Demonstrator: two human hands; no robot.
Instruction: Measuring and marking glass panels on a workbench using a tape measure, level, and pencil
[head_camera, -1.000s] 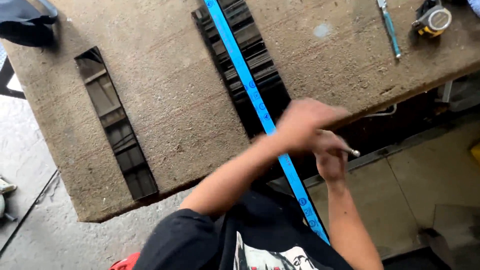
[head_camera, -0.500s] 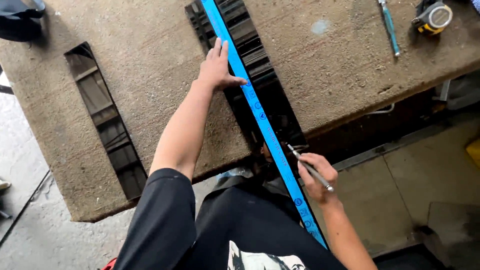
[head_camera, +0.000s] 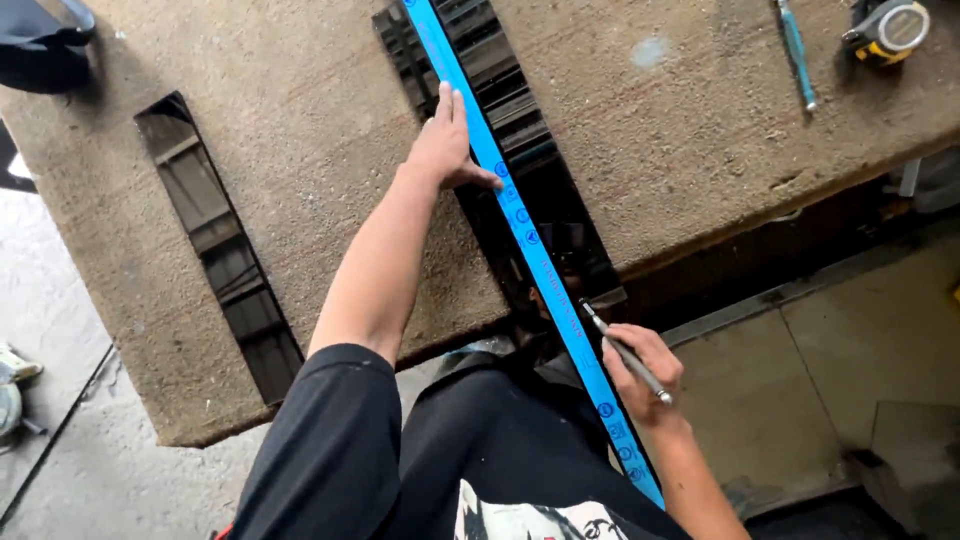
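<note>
Pressing blue ruler (head_camera: 520, 215), left hand (head_camera: 445, 145) fingers flat; right hand (head_camera: 640, 375) fingers clamped on cutter (head_camera: 625, 352), tip hidden.

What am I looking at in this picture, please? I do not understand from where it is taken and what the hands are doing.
The camera sits on a person's head and looks down at their own two bare hands. No machine is present. The left hand presses flat on a long blue straightedge, which lies along a dark glass strip on a rough brown worktable. The right hand holds a thin metal pen-like tool, its tip at the straightedge's edge. A second dark glass strip lies further left. At the top right lie a blue-handled tool and a yellow tape measure.
</note>
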